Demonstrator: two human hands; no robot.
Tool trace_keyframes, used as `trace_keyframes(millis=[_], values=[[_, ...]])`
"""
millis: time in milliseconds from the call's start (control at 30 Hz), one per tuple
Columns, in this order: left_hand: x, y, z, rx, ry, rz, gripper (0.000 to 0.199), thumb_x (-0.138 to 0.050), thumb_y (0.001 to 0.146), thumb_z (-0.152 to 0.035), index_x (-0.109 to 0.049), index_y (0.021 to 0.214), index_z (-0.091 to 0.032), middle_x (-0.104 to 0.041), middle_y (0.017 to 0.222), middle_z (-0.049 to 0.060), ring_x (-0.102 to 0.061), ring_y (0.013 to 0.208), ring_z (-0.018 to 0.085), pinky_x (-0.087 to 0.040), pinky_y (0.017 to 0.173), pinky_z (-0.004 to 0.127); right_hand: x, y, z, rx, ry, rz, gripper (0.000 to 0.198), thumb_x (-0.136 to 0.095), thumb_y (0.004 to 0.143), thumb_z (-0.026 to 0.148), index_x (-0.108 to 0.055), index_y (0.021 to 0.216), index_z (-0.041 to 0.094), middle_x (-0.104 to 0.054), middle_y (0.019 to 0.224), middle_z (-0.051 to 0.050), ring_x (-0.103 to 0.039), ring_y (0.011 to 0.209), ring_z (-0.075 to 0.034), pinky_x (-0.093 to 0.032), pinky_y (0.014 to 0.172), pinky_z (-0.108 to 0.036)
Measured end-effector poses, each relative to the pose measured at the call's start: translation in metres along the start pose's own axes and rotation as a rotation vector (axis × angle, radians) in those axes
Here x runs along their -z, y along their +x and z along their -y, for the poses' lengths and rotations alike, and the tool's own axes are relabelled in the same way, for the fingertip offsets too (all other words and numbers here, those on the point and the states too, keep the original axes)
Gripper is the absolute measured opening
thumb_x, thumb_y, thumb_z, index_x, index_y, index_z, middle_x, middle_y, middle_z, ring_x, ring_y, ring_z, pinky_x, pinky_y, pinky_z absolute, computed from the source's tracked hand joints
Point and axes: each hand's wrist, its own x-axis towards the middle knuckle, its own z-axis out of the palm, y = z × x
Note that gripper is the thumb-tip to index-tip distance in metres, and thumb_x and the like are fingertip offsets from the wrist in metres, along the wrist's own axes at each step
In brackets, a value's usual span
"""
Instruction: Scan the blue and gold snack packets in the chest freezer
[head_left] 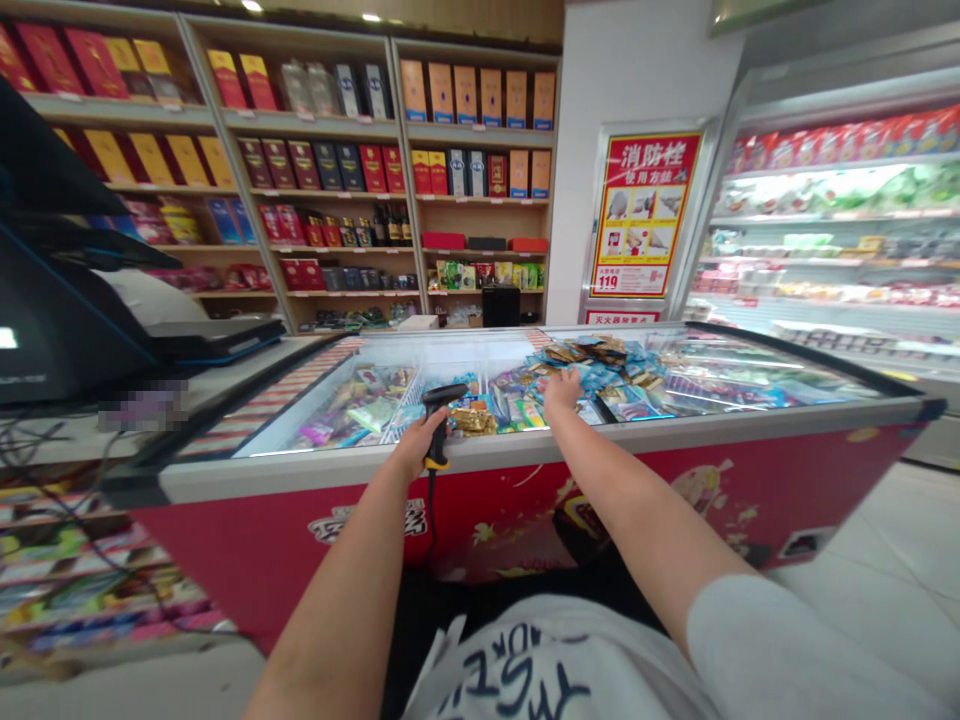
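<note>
My left hand point(421, 443) is closed around the handle of a black and yellow barcode scanner point(437, 425). Its head points over the front rim of the chest freezer point(645, 432), and a cable hangs down from the grip. Over the freezer's middle, my right hand point(562, 390) reaches to the left edge of a pile of blue and brown ice cream packets point(600, 362). Its thumb and fingers look apart, and its fingertips are close to the packets. Gold packets point(474, 421) lie between the two hands.
Wire baskets inside the freezer hold mixed colourful packets point(371, 405). At the left, a counter carries a dark checkout machine point(60, 270) and loose cables. Shelves of boxed bottles point(330, 165) line the back wall. An open refrigerated display point(832, 240) stands at the right.
</note>
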Motion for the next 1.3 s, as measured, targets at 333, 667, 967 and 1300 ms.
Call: trace_keyframes(millis=[333, 667, 967, 1300], values=[[-0.001, 0.000, 0.003, 0.000, -0.013, -0.023, 0.057, -0.077, 0.052, -0.062, -0.067, 0.082, -0.014, -0.064, 0.067, 0.002, -0.056, 0.056, 0.013, -0.040, 0.050, 0.023, -0.039, -0.067, 0.001, 0.333, -0.570, 0.579, 0.037, -0.067, 0.077, 0.052, -0.071, 0.091, 0.018, -0.071, 0.093, -0.010, -0.063, 0.092, -0.024, -0.044, 0.078, -0.028], [-0.001, -0.005, 0.000, 0.017, -0.019, -0.014, 0.055, -0.076, 0.053, -0.062, -0.065, 0.078, -0.015, -0.063, 0.065, 0.001, -0.052, 0.050, 0.011, -0.038, 0.044, 0.023, -0.036, -0.065, -0.005, 0.094, -0.531, 0.428, 0.054, -0.080, 0.061, 0.035, -0.059, 0.108, 0.017, -0.067, 0.098, -0.008, -0.063, 0.088, -0.022, -0.045, 0.075, -0.029], [-0.002, -0.003, 0.003, -0.005, 0.151, -0.024, 0.051, -0.073, 0.057, -0.065, -0.065, 0.070, -0.016, -0.062, 0.064, 0.002, -0.052, 0.053, 0.012, -0.039, 0.047, 0.024, -0.032, -0.044, -0.021, -0.091, -0.177, 0.306, 0.036, -0.060, 0.072, 0.016, -0.058, 0.107, 0.017, -0.068, 0.082, -0.002, -0.064, 0.066, -0.015, -0.048, 0.060, -0.024], [-0.002, 0.002, 0.007, -0.046, 0.282, -0.028, 0.051, -0.068, 0.060, -0.066, -0.065, 0.073, -0.017, -0.063, 0.063, 0.003, -0.053, 0.053, 0.016, -0.040, 0.048, 0.027, -0.034, -0.041, -0.032, -0.018, -0.174, 0.346, 0.028, -0.055, 0.066, 0.012, -0.065, 0.093, 0.016, -0.068, 0.072, -0.001, -0.062, 0.064, -0.015, -0.047, 0.060, -0.022]])
